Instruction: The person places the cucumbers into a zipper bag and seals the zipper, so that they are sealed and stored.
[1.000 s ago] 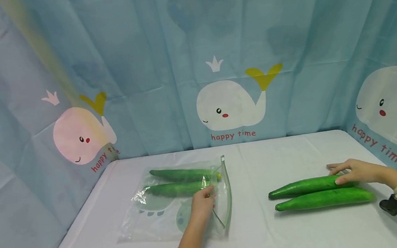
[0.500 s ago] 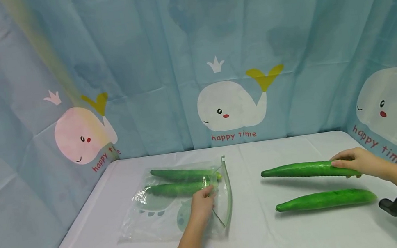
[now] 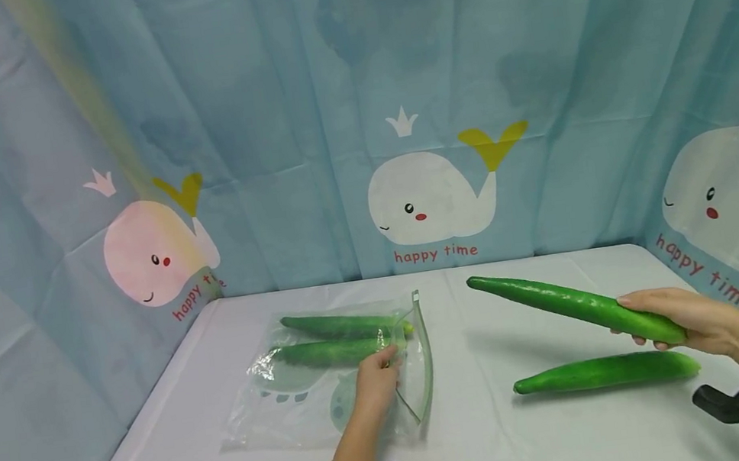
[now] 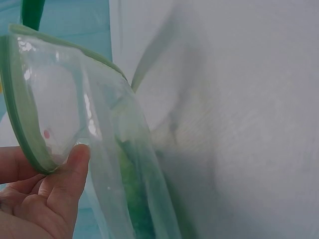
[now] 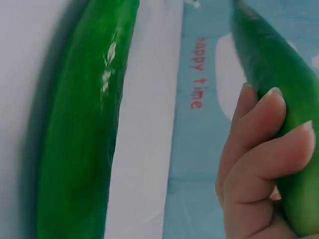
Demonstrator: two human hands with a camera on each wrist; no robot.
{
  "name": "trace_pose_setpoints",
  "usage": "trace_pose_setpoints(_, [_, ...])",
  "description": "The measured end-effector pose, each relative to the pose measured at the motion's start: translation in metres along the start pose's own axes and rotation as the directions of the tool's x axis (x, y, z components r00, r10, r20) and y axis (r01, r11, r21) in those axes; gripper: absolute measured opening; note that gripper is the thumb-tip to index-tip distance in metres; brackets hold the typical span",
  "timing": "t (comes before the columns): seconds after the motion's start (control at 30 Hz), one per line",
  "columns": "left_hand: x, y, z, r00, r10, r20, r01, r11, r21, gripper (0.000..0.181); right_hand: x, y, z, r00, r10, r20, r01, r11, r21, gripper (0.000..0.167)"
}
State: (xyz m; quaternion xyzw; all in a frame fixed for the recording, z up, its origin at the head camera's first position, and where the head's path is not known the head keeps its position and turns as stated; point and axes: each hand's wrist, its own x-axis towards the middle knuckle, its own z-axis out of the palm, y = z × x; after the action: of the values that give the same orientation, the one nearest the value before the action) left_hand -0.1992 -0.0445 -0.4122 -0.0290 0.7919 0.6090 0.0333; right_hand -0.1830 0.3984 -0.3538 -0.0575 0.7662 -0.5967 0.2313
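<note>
With my left hand [image 3: 377, 379] I pinch the green-edged mouth of a clear zip bag [image 3: 248, 422], its opening facing right. Two cucumbers lie inside the bag, a far one [image 3: 339, 325] and a nearer one [image 3: 329, 353]. The left wrist view shows thumb and fingers on the bag's rim [image 4: 15, 114]. My right hand [image 3: 684, 315] grips a cucumber [image 3: 558, 301] near its thick end, raised above the table with the thin tip up and to the left. Another cucumber [image 3: 608, 372] lies on the table below it, and fills the left of the right wrist view.
A white cloth covers the table [image 3: 466, 449]. Behind and at both sides hangs a blue curtain [image 3: 286, 117] with whale prints, meeting the table's far edge. A black wrist camera mount [image 3: 737, 402] sits at the right sleeve.
My right hand has taken hold of the far loose cucumber, lifted it off the table and tilted its thin tip upward. The left hand, the bag and the other cucumbers stay in place.
</note>
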Motion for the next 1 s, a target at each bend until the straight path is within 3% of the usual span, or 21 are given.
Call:
trace_pose_setpoints(0.23, [0.000,-0.003,0.000,1.000,0.009,0.000,-0.009,1.000,-0.015,0.036,-0.002,0.006,0.011,0.991,-0.065,0.121,0.046,0.988,0.150,0.033])
trace_pose_setpoints(0.47, [-0.001,-0.003,-0.001,1.000,0.010,-0.004,-0.010,1.000,-0.018,0.036,0.000,0.008,0.020,0.977,-0.110,0.180,0.066,0.970,0.234,0.035])
trace_pose_setpoints(0.83, [-0.003,-0.001,-0.002,1.000,-0.012,-0.009,0.012,1.000,-0.029,0.037,0.011,0.010,0.037,0.990,-0.054,0.127,0.023,0.972,0.233,0.033])
trace_pose_setpoints(1.0, [-0.003,0.000,-0.001,1.000,-0.011,-0.029,0.010,1.000,-0.025,0.037,0.017,0.011,0.046,0.987,-0.063,0.147,0.026,0.970,0.242,0.033])
